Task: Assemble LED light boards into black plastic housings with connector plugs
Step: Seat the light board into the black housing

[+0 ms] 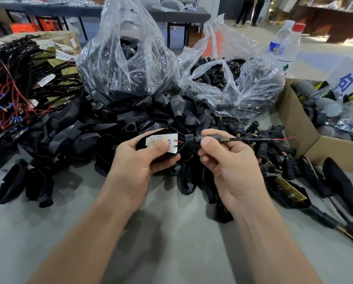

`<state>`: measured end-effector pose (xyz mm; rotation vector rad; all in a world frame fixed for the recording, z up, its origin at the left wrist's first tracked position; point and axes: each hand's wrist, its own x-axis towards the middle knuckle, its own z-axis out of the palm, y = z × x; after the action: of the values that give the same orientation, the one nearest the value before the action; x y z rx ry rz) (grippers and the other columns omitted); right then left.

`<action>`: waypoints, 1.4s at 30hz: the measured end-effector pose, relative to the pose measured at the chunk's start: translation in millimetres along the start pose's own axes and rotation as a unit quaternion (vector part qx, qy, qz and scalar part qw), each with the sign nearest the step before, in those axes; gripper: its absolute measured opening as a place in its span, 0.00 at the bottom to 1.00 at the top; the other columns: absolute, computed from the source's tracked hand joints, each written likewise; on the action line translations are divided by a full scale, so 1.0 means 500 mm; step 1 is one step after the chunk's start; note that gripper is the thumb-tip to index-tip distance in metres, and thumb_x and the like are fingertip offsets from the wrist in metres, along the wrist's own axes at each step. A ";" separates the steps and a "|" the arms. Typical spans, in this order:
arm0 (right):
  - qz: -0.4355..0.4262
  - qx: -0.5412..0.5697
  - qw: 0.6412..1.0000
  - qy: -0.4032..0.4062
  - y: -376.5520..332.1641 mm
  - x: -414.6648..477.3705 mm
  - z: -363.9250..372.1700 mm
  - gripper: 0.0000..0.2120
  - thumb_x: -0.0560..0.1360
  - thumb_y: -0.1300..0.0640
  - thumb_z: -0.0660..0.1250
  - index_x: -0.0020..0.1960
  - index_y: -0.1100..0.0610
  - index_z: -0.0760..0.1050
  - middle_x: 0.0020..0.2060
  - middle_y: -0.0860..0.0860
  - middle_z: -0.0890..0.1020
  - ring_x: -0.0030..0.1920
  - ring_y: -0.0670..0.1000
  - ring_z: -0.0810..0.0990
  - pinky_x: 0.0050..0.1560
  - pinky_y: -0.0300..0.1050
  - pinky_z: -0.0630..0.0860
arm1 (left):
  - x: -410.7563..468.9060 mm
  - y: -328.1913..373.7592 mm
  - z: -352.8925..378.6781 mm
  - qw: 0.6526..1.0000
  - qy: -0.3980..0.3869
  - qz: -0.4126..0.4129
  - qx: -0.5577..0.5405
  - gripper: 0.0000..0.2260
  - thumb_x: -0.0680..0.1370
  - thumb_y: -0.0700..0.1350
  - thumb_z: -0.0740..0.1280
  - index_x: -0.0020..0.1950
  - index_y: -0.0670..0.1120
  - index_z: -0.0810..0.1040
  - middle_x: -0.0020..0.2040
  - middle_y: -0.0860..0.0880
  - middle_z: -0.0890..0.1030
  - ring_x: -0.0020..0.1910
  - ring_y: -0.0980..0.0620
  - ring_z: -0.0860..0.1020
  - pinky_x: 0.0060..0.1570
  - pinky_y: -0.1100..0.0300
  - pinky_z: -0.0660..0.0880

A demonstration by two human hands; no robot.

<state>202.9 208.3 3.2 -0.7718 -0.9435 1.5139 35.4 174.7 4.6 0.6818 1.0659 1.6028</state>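
My left hand (142,160) holds a black plastic housing (165,159) with a white LED board (161,141) lying in it, and the thumb presses on the board. Red and black wires (179,142) run from the board's right end into the housing neck. My right hand (226,158) pinches a black connector plug (194,139) with a threaded brass tip (225,139) at that neck. The plug's black and red lead (263,139) trails out to the right.
Loose black housings (73,136) are heaped behind my hands. Two clear bags (128,58) hold more housings and plugs. Wired LED boards (17,78) pile at the left. A cardboard box (298,128) and finished assemblies (290,191) lie at the right, with two bottles (284,44) behind.
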 end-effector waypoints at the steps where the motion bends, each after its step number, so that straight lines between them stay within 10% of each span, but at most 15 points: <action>1: 0.010 0.016 1.000 -0.001 0.002 0.001 0.001 0.07 0.74 0.68 0.73 0.46 0.57 0.85 0.33 0.52 0.82 0.35 0.48 0.79 0.38 0.37 0.77 | -0.001 0.002 0.000 1.000 -0.006 0.005 -0.005 0.17 0.69 0.40 0.73 0.57 0.37 0.82 0.43 0.41 0.87 0.37 0.45 0.86 0.36 0.62 0.82; 17: 0.039 0.093 0.993 -0.066 0.012 0.004 0.001 0.14 0.68 0.72 0.68 0.46 0.57 0.82 0.46 0.54 0.87 0.48 0.50 0.86 0.57 0.48 0.83 | 0.014 -0.006 -0.021 0.996 -0.006 0.001 0.094 0.09 0.79 0.34 0.70 0.59 0.38 0.82 0.41 0.40 0.87 0.34 0.45 0.85 0.34 0.61 0.81; 42: -0.052 0.005 0.998 0.024 0.013 -0.008 0.025 0.09 0.76 0.69 0.71 0.44 0.56 0.83 0.39 0.57 0.86 0.41 0.52 0.86 0.44 0.41 0.83 | -0.001 -0.007 -0.006 0.998 -0.060 0.003 0.027 0.10 0.77 0.36 0.69 0.58 0.37 0.81 0.41 0.41 0.85 0.32 0.49 0.82 0.33 0.62 0.79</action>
<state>189.7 202.1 3.2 -0.7379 -0.9253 1.4026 34.6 173.3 -0.1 0.8079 1.0218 1.5241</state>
